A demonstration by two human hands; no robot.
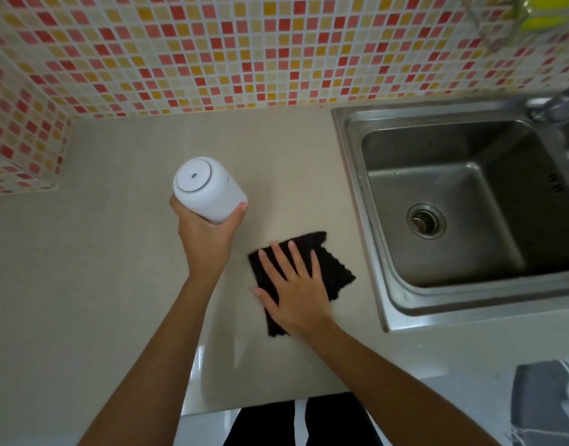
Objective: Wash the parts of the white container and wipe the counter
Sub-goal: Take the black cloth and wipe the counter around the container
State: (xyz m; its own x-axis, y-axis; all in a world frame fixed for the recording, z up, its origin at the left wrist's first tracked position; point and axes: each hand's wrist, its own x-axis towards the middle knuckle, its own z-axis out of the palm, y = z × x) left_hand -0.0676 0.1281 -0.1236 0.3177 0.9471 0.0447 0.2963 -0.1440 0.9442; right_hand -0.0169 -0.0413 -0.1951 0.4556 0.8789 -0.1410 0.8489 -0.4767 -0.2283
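My left hand (205, 239) grips a white cylindrical container (209, 188) and holds it up above the beige counter (115, 252), its round lid with a small hole facing me. My right hand (292, 284) lies flat with spread fingers on a black cloth (331, 265), pressing it onto the counter just left of the sink. The cloth's lower part is hidden under my palm.
A steel sink (453, 204) with a drain is set into the counter at the right, a tap (556, 104) at its back corner. Mosaic tile wall runs behind. The counter's front edge is near my body. Grey fabric (547, 403) lies at the lower right.
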